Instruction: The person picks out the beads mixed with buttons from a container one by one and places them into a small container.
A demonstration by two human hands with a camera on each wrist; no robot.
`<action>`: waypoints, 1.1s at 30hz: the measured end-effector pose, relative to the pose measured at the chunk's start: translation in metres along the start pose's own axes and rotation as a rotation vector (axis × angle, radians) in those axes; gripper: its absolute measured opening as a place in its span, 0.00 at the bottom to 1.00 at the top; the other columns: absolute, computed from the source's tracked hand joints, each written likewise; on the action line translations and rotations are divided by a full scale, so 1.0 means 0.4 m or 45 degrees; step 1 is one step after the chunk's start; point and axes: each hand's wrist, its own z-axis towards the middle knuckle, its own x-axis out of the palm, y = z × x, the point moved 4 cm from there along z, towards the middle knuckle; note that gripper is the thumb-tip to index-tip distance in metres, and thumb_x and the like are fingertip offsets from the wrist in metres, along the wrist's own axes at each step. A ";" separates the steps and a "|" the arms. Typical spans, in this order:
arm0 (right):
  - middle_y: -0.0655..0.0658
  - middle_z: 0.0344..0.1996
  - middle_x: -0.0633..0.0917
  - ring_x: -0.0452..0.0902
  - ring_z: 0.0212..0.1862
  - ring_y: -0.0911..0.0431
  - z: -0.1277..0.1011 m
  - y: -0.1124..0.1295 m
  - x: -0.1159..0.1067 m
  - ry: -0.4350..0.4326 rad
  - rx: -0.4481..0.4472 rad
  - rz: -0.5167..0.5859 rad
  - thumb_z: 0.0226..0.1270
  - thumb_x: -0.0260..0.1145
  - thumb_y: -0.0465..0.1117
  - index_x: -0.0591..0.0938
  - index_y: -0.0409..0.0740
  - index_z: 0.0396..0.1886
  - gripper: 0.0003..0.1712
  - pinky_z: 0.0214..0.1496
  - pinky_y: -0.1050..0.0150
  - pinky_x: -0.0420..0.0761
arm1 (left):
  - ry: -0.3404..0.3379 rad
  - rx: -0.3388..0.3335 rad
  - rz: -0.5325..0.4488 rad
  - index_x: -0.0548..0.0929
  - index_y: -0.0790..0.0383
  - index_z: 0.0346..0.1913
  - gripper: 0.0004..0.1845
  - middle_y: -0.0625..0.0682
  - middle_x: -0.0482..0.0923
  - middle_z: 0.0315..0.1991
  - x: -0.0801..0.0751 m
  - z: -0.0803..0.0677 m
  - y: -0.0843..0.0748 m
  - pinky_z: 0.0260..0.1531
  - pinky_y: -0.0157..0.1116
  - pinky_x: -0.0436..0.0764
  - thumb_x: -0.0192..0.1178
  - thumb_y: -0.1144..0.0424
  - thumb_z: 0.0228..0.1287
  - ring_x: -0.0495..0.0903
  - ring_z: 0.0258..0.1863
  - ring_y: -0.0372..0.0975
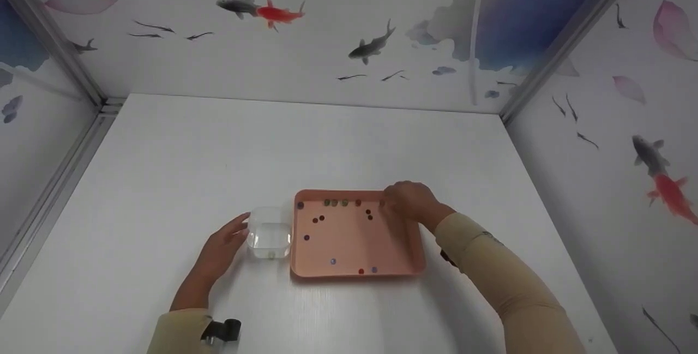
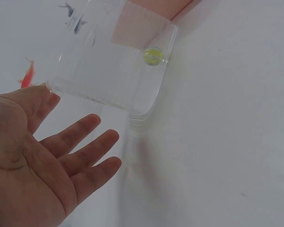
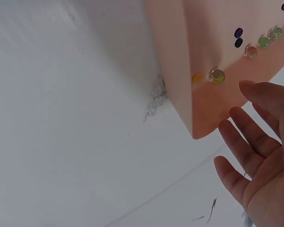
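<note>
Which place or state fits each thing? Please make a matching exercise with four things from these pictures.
Things:
1. left hand
2. right hand
3. clear box
4. pink tray

Places or states:
A. over the far right corner of the tray
B. holds one yellow-green marble
C. open beside the clear box
D. holds many scattered marbles

Pairs: 1-C, 2-A, 3-B, 4-D

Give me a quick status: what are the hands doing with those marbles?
Left hand open beside clear box, one marble inside. Right hand open, over far corner of pink tray. Nothing in the way.
</note>
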 end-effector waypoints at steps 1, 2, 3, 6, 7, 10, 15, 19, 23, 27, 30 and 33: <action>0.45 0.42 0.85 0.76 0.39 0.53 0.001 0.000 0.001 0.004 -0.002 -0.008 0.70 0.59 0.38 0.84 0.43 0.52 0.14 0.49 0.54 0.81 | -0.001 0.001 -0.002 0.61 0.53 0.74 0.26 0.63 0.66 0.68 0.000 0.000 0.000 0.65 0.59 0.62 0.46 0.53 0.77 0.62 0.69 0.60; 0.45 0.40 0.85 0.74 0.37 0.54 0.003 0.000 0.002 0.008 -0.005 -0.018 0.71 0.59 0.38 0.84 0.42 0.51 0.14 0.48 0.54 0.81 | -0.002 0.002 -0.001 0.61 0.53 0.74 0.26 0.63 0.66 0.68 0.000 0.000 0.001 0.65 0.59 0.62 0.46 0.54 0.77 0.62 0.69 0.60; 0.45 0.39 0.84 0.72 0.36 0.54 0.004 -0.001 0.003 0.012 -0.011 -0.029 0.71 0.58 0.39 0.84 0.42 0.50 0.14 0.46 0.55 0.81 | -0.003 0.002 -0.001 0.61 0.53 0.74 0.26 0.63 0.66 0.68 0.000 0.000 0.001 0.65 0.59 0.62 0.46 0.54 0.77 0.62 0.69 0.60; 0.45 0.38 0.84 0.72 0.35 0.54 0.006 -0.005 0.008 0.030 -0.025 -0.053 0.72 0.57 0.39 0.84 0.43 0.50 0.14 0.45 0.55 0.80 | -0.005 0.003 0.007 0.61 0.54 0.74 0.26 0.63 0.66 0.68 0.000 -0.001 0.000 0.65 0.59 0.63 0.46 0.54 0.77 0.62 0.68 0.60; 0.45 0.39 0.84 0.73 0.36 0.54 0.005 -0.007 0.009 0.034 -0.035 -0.058 0.72 0.58 0.39 0.84 0.43 0.51 0.13 0.46 0.54 0.80 | -0.005 0.002 0.006 0.61 0.54 0.74 0.26 0.63 0.66 0.68 0.000 -0.001 -0.001 0.65 0.59 0.63 0.46 0.54 0.77 0.62 0.68 0.60; 0.45 0.43 0.85 0.79 0.44 0.51 0.002 -0.012 0.013 0.033 -0.090 -0.091 0.71 0.60 0.37 0.84 0.48 0.52 0.14 0.50 0.53 0.80 | 0.002 0.007 0.009 0.61 0.54 0.74 0.27 0.64 0.66 0.68 -0.002 -0.004 -0.005 0.64 0.59 0.64 0.46 0.53 0.77 0.62 0.68 0.60; 0.44 0.44 0.85 0.80 0.47 0.48 -0.003 -0.017 0.016 0.033 -0.141 -0.117 0.70 0.61 0.35 0.83 0.54 0.54 0.16 0.52 0.51 0.80 | 0.015 0.013 0.017 0.60 0.54 0.74 0.30 0.64 0.65 0.68 -0.005 -0.009 -0.011 0.64 0.59 0.64 0.45 0.45 0.75 0.63 0.68 0.60; 0.42 0.45 0.84 0.80 0.46 0.49 -0.003 -0.020 0.021 0.068 -0.085 -0.076 0.72 0.60 0.38 0.81 0.54 0.57 0.17 0.52 0.50 0.80 | 0.013 0.005 0.021 0.60 0.53 0.74 0.32 0.64 0.65 0.69 -0.004 -0.009 -0.010 0.64 0.59 0.64 0.45 0.43 0.74 0.62 0.68 0.60; 0.42 0.47 0.84 0.78 0.45 0.49 -0.001 -0.024 0.028 0.106 0.000 -0.008 0.74 0.58 0.41 0.79 0.55 0.60 0.18 0.54 0.50 0.79 | 0.005 0.009 0.033 0.61 0.54 0.74 0.34 0.64 0.65 0.68 -0.003 -0.008 -0.007 0.64 0.59 0.64 0.45 0.40 0.71 0.62 0.68 0.60; 0.43 0.47 0.84 0.77 0.44 0.50 0.002 -0.028 0.036 0.116 0.034 0.017 0.74 0.57 0.44 0.78 0.56 0.62 0.19 0.55 0.50 0.78 | 0.001 0.009 0.039 0.61 0.54 0.74 0.35 0.64 0.65 0.68 -0.002 -0.008 -0.005 0.64 0.59 0.64 0.45 0.39 0.71 0.62 0.68 0.60; 0.43 0.48 0.84 0.78 0.46 0.50 0.003 -0.031 0.041 0.106 0.047 0.029 0.74 0.57 0.43 0.79 0.54 0.62 0.18 0.56 0.49 0.78 | 0.003 0.007 0.033 0.61 0.54 0.74 0.33 0.64 0.65 0.68 -0.003 -0.008 -0.007 0.65 0.59 0.64 0.45 0.42 0.73 0.62 0.68 0.60; 0.43 0.50 0.84 0.78 0.49 0.49 0.003 -0.033 0.046 0.094 0.056 0.047 0.74 0.57 0.44 0.79 0.53 0.61 0.18 0.58 0.48 0.77 | 0.004 0.006 0.032 0.61 0.54 0.74 0.32 0.64 0.65 0.68 -0.003 -0.009 -0.009 0.65 0.58 0.64 0.46 0.43 0.74 0.62 0.68 0.60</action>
